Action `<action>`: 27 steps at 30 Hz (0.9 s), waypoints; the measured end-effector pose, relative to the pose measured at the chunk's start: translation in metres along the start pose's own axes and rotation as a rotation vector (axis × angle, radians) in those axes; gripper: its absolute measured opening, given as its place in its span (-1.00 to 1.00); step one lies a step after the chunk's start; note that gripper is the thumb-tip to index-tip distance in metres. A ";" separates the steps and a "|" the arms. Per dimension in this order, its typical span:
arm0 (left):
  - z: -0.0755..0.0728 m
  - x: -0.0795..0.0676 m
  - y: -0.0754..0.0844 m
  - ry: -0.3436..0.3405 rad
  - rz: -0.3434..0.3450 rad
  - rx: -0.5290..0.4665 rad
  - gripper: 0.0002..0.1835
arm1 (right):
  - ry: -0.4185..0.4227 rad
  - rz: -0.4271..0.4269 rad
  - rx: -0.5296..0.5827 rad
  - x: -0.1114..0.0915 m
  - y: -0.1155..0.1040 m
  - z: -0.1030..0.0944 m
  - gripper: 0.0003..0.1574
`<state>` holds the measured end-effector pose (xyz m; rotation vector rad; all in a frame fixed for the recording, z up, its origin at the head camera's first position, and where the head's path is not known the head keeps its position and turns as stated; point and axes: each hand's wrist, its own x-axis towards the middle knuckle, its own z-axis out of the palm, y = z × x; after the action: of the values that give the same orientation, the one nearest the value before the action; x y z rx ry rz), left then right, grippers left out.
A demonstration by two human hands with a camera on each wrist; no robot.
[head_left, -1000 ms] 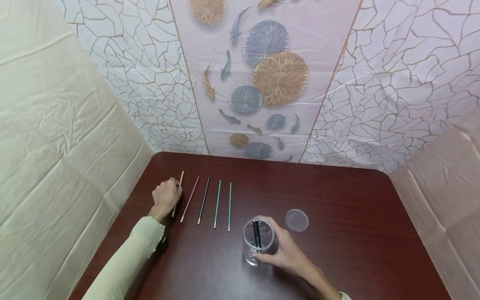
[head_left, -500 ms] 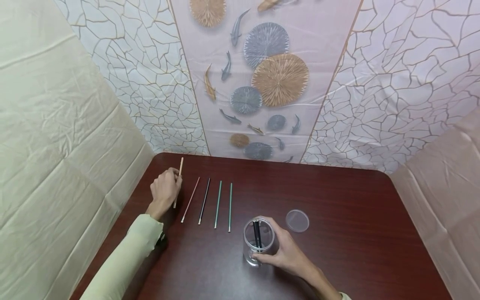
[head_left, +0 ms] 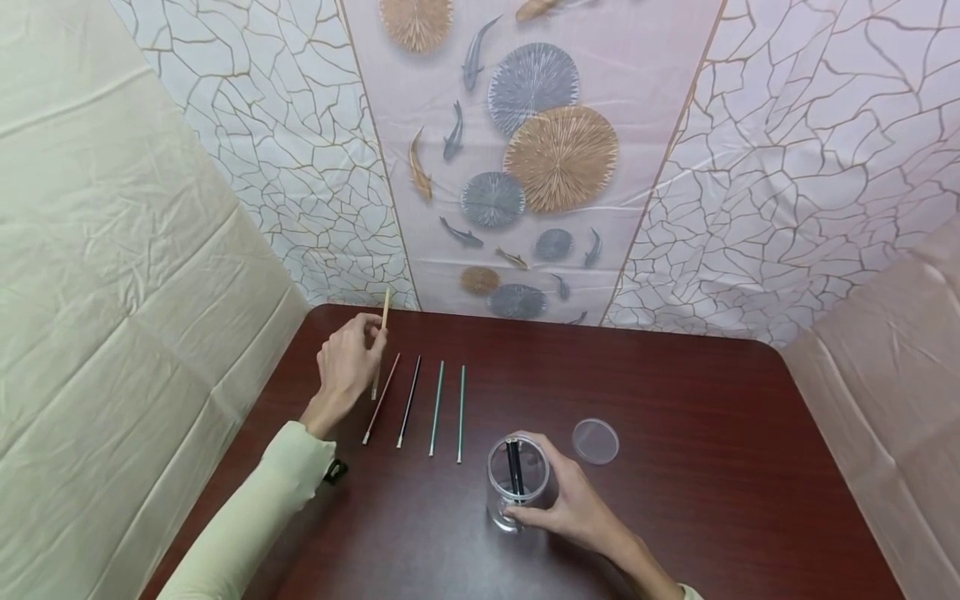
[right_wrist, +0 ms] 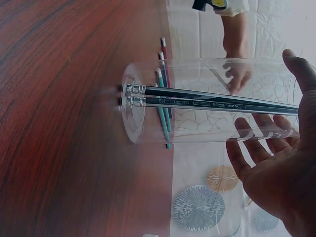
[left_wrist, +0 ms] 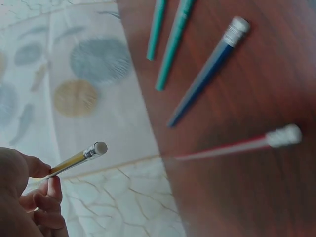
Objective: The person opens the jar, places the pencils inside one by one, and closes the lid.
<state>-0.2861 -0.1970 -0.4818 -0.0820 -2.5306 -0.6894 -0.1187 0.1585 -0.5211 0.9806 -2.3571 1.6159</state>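
Note:
My left hand [head_left: 348, 358] pinches a yellow pencil [left_wrist: 74, 162] between thumb and fingers, held up off the table with its white eraser end pointing down. Just right of it lies a red pencil [head_left: 381, 400], followed by a dark blue pencil [head_left: 408, 402] and two green pencils [head_left: 437, 408], all with eraser ends toward me. My right hand [head_left: 566, 500] wraps round a clear cylindrical jar [head_left: 497, 498] that stands upright and uncovered on the table. Inside it, two black pencils [right_wrist: 197, 102] lean together, eraser ends at the bottom.
A clear round lid [head_left: 595, 442] lies flat on the dark red-brown table [head_left: 697, 467], right of the jar. Patterned cloth [head_left: 495, 150] hangs behind the table's back edge, and pale cloth walls [head_left: 135, 333] flank both sides.
My left hand has lifted the yellow pencil off the table at the left end of the row and carried it rightward. The right hand and jar have stayed put.

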 end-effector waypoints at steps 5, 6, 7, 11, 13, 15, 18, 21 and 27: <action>-0.006 0.000 0.021 0.007 0.016 -0.067 -0.79 | -0.004 0.000 0.012 0.001 -0.001 -0.001 0.07; -0.008 0.000 0.026 0.007 0.019 -0.087 -0.80 | -0.004 0.001 0.013 0.001 -0.001 -0.001 0.07; -0.010 0.000 0.031 0.006 0.021 -0.108 -0.80 | -0.004 0.001 0.014 0.001 -0.001 -0.001 0.07; -0.018 -0.002 0.052 0.007 0.042 -0.196 -0.81 | -0.001 -0.001 0.011 0.000 0.000 0.000 0.09; -0.021 -0.004 0.063 0.016 0.066 -0.235 -0.81 | 0.000 -0.006 0.009 0.000 0.000 0.000 0.09; -0.025 -0.006 0.073 0.022 0.097 -0.272 -0.82 | 0.001 -0.005 0.007 0.000 0.000 0.000 0.09; -0.029 -0.011 0.088 0.032 0.143 -0.318 -0.82 | 0.000 -0.001 0.003 0.000 0.001 0.000 0.09; -0.033 -0.017 0.101 0.025 0.178 -0.367 -0.83 | -0.004 0.020 0.012 0.000 0.001 0.000 0.07; -0.041 -0.029 0.125 0.010 0.232 -0.463 -0.84 | -0.007 0.044 0.018 -0.001 0.000 -0.001 0.06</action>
<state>-0.2187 -0.1059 -0.4085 -0.5207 -2.2543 -1.1554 -0.1187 0.1595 -0.5215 0.9461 -2.3895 1.6547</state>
